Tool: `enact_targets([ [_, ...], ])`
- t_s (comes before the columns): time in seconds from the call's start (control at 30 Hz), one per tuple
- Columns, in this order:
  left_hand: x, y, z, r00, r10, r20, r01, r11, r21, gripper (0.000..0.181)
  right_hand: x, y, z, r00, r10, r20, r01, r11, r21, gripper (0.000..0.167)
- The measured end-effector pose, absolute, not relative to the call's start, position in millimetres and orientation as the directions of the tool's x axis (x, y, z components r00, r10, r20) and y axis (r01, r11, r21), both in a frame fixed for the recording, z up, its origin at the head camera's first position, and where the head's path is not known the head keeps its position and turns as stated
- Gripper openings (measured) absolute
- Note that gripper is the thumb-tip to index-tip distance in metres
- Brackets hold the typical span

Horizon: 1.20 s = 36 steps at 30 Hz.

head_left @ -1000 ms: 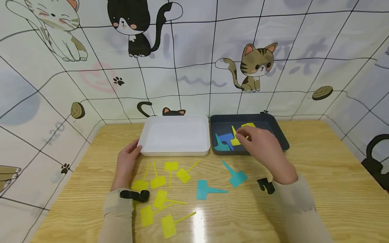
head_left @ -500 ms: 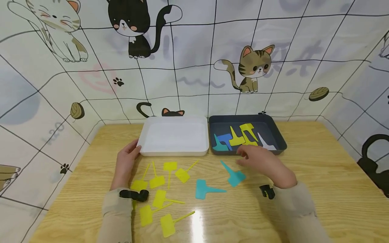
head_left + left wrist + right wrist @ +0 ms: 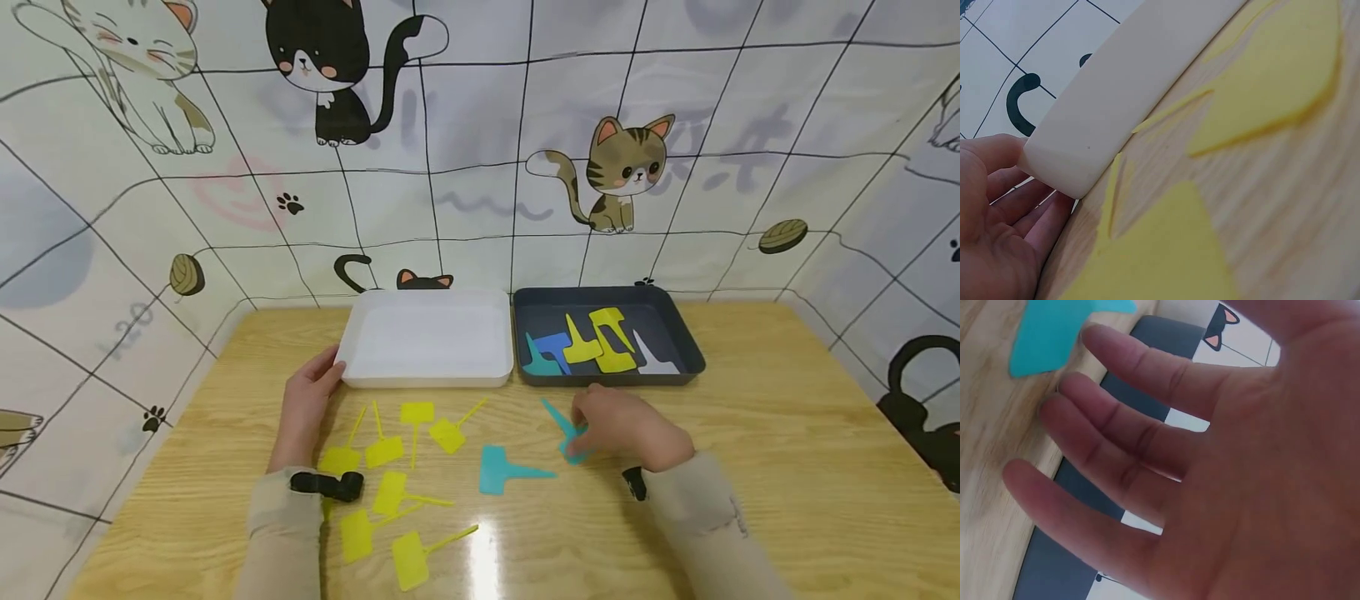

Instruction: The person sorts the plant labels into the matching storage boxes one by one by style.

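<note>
A person's left hand (image 3: 306,398) gripped the near left corner of a white tray (image 3: 427,337) at the desk's (image 3: 765,467) far edge. Yellow tags (image 3: 409,560) lay toward the near left corner, a turquoise tag (image 3: 495,471) mid-desk. Beside the dark tray's (image 3: 654,323) near edge, the loosely spread right hand (image 3: 632,427) partly covered another turquoise tag (image 3: 558,418), contact unclear.

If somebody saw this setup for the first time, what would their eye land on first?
Probably the big black-and-white cartoon cat high on the wall, left of centre in the head view. Next might come the bright yellow tags scattered on the wooden table, in front of the white tray. The right hand, partly covering a turquoise tag in front of the dark tray, would likely stand out too.
</note>
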State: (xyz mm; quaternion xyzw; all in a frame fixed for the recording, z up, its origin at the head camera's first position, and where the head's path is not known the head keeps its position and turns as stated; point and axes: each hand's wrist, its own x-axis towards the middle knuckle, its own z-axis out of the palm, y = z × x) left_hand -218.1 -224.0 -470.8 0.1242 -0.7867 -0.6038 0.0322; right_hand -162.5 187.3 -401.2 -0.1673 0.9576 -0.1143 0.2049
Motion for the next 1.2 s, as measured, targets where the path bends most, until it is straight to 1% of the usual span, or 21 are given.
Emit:
enact_targets([
  [0.23, -219, -223, -473, -0.970, -0.227, -0.089, -0.139, 0.213, 0.967, 0.051, -155, 179, -404, -0.891, -0.340, -0.302, -0.293, 0.937, -0.189, 0.037],
  [0.5, -218, -222, -472, -0.970, -0.226, -0.088, -0.139, 0.220, 0.965, 0.051, -155, 175, -405, -0.897, -0.326, -0.299, -0.279, 0.941, -0.190, 0.039],
  [0.73, -219, -224, -472, -0.970, -0.230, -0.084, -0.138, 0.232, 0.963, 0.052, -159, 176, -408, -0.904, -0.325, -0.279, -0.252, 0.930, -0.268, 0.035],
  [0.97, -218, -225, -472, -0.970, -0.228, -0.089, -0.142, 0.229, 0.963, 0.053, -161, 181, -407, -0.896, -0.367, -0.250, -0.275, 0.901, -0.336, 0.014],
  [1.2, -219, -225, -471, -0.970, -0.225, -0.090, -0.140, 0.217, 0.966, 0.052, -166, 187, -398, -0.871, -0.413, -0.268, -0.259, 0.847, -0.464, 0.015],
])
